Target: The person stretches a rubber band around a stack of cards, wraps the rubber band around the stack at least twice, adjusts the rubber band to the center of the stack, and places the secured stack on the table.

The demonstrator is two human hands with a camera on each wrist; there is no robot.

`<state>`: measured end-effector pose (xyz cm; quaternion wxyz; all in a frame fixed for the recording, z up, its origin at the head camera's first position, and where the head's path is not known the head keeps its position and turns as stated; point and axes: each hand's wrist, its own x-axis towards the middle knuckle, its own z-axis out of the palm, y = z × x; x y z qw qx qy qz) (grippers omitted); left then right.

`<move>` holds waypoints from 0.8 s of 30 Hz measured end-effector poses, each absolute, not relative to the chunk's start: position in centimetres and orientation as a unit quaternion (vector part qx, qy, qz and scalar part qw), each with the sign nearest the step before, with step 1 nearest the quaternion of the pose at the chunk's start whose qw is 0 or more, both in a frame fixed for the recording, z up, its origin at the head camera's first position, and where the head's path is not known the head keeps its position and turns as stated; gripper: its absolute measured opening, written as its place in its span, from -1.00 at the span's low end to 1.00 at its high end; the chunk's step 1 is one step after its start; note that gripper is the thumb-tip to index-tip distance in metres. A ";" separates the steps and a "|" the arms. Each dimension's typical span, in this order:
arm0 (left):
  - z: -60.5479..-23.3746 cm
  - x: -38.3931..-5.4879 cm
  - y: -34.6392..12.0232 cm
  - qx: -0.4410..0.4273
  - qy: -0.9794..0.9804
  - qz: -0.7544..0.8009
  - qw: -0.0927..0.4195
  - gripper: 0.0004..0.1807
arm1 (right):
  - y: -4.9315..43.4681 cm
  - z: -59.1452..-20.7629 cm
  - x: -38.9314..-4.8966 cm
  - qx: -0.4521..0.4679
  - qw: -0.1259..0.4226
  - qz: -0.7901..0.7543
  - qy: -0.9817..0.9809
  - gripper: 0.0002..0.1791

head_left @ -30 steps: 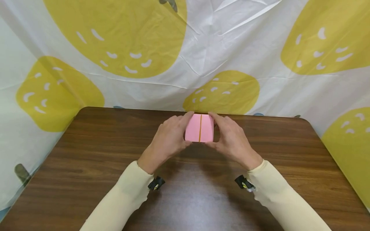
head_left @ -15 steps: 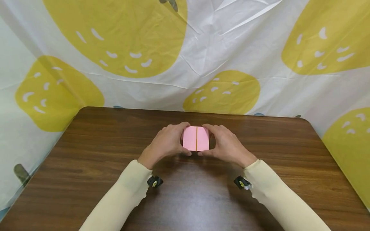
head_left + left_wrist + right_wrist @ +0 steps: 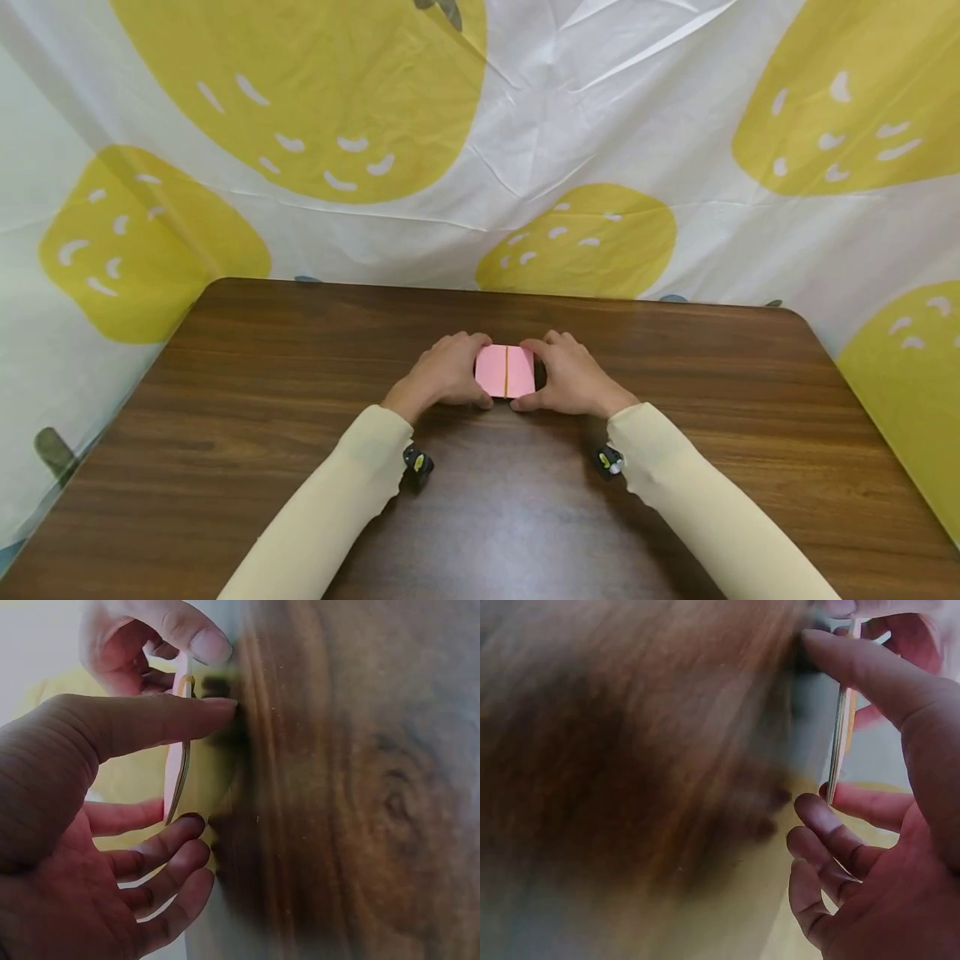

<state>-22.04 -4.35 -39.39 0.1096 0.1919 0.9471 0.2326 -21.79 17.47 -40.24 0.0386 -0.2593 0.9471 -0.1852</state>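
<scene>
A thin pink stack of paper (image 3: 491,372) lies between both hands low over the table, with a narrow orange-brown rubber band (image 3: 506,372) across its middle. On its left side, my left hand (image 3: 444,372) pinches it between thumb and index finger. My right hand (image 3: 572,377) grips the right side likewise. In the left wrist view the layered edge of the stack (image 3: 176,776) shows slightly bent, the other fingers curving below it. The right wrist view also has the stack (image 3: 839,742) edge-on. Whether it touches the table cannot be made out.
The dark brown wooden table (image 3: 262,433) has rounded far corners. Behind it hangs a white cloth (image 3: 360,237) printed with large yellow fruit, which also runs along the left and right sides. Small black wrist cameras (image 3: 417,461) sit at both cuffs.
Both hands have brought the pink stack from near the table's far edge toward me and lower, slightly leftward. The grip on both sides has stayed.
</scene>
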 end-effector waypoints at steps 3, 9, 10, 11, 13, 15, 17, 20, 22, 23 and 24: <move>-39.5 -22.5 -4.3 0.187 0.943 0.249 0.117 -0.07 | 17.5 -40.3 -22.3 -0.255 0.055 -0.183 0.948 0.03; -39.9 -23.5 -4.3 0.152 0.928 0.307 0.149 -0.04 | 17.6 -40.4 -23.3 -0.249 0.076 -0.183 0.948 0.02; -40.0 -23.7 -4.3 0.144 0.927 0.312 0.153 -0.03 | 17.7 -40.4 -23.4 -0.248 0.076 -0.183 0.948 0.02; -40.0 -23.7 -4.3 0.135 0.926 0.317 0.156 -0.02 | 17.7 -40.4 -23.5 -0.248 0.077 -0.183 0.948 0.03; -40.1 -23.8 -4.2 0.125 0.926 0.319 0.158 0.00 | 17.7 -40.4 -23.6 -0.246 0.077 -0.181 0.949 0.04; -40.1 -23.9 -4.2 0.121 0.927 0.318 0.155 0.00 | 17.7 -40.4 -23.7 -0.244 0.077 -0.177 0.950 0.06; -40.1 -23.9 -4.2 0.120 0.929 0.316 0.152 0.01 | 17.7 -40.4 -23.6 -0.242 0.076 -0.171 0.952 0.08; -40.2 -23.8 -4.2 0.119 0.929 0.317 0.149 0.02 | 17.6 -40.4 -23.5 -0.235 0.075 -0.164 0.955 0.09; -40.2 -23.8 -4.2 0.120 0.930 0.314 0.147 0.02 | 17.6 -40.4 -23.4 -0.233 0.074 -0.160 0.956 0.10; -40.2 -23.8 -4.2 0.121 0.930 0.314 0.147 0.02 | 17.6 -40.4 -23.3 -0.232 0.074 -0.158 0.957 0.10; -40.2 -23.7 -4.2 0.121 0.930 0.313 0.148 0.02 | 17.6 -40.4 -23.3 -0.231 0.074 -0.158 0.957 0.11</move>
